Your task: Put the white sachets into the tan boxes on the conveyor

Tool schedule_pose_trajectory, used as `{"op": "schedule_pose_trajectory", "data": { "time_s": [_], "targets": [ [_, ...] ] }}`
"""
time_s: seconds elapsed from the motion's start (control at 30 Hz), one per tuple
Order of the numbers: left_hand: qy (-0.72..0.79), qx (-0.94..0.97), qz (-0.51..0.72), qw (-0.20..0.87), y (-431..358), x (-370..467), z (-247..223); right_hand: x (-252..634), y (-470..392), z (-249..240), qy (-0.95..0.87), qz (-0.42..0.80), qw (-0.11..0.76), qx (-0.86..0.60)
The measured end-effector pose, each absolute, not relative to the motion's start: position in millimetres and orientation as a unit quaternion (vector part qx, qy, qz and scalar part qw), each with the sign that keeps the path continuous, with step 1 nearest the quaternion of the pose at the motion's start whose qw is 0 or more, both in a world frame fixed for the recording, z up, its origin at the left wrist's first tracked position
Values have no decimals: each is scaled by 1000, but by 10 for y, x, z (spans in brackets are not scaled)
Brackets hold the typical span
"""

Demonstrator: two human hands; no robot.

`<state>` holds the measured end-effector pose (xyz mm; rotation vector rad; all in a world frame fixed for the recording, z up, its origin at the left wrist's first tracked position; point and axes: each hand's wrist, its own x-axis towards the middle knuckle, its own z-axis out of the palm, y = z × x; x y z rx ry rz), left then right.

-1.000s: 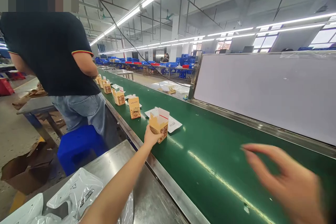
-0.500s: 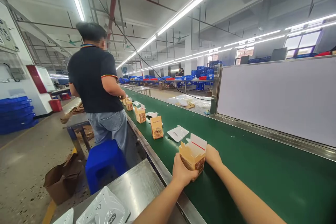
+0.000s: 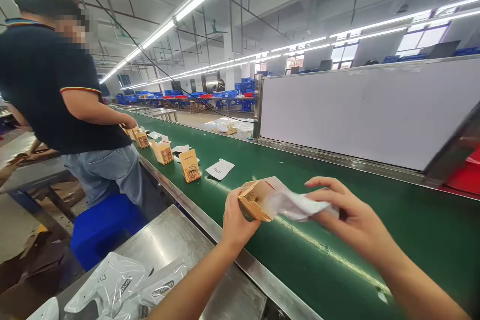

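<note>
My left hand [image 3: 238, 220] is wrapped round a small tan printed carton [image 3: 252, 199], tilted so its open top faces right. In my right hand [image 3: 348, 215], a white plastic bag [image 3: 300, 206] is pinched between thumb and fingers. The bag is blurred, and its left end lies at the carton's open mouth; I cannot tell how far inside it reaches. Both hands are above the green conveyor belt [image 3: 337, 270]. Farther along the belt stand another tan carton [image 3: 190, 165] and an open carton [image 3: 162, 152], with a flat white bag [image 3: 220, 169] beside them.
A steel table [image 3: 161, 235] at the lower left bears several white plastic bags [image 3: 112, 280]. A co-worker [image 3: 48, 85] stands at the left by a blue stool [image 3: 105, 230], one hand over the belt. A white panel [image 3: 348, 110] borders the belt's far side.
The carton has been tipped towards the right. My right hand has left the carton's side and now holds a white bag at its opening. The view has swung right.
</note>
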<state>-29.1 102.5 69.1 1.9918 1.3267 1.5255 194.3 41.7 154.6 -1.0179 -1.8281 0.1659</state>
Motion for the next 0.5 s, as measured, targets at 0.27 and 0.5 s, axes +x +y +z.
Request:
{"op": "schedule_pose_trajectory", "data": {
  "time_s": [0.27, 0.5],
  "targets": [
    [385, 759, 525, 24, 767, 14, 688, 1486, 202, 1315, -764, -362, 330, -419],
    [445, 740, 483, 142, 690, 47, 580, 1658, 7, 1197, -837, -125, 284, -451]
  ]
}}
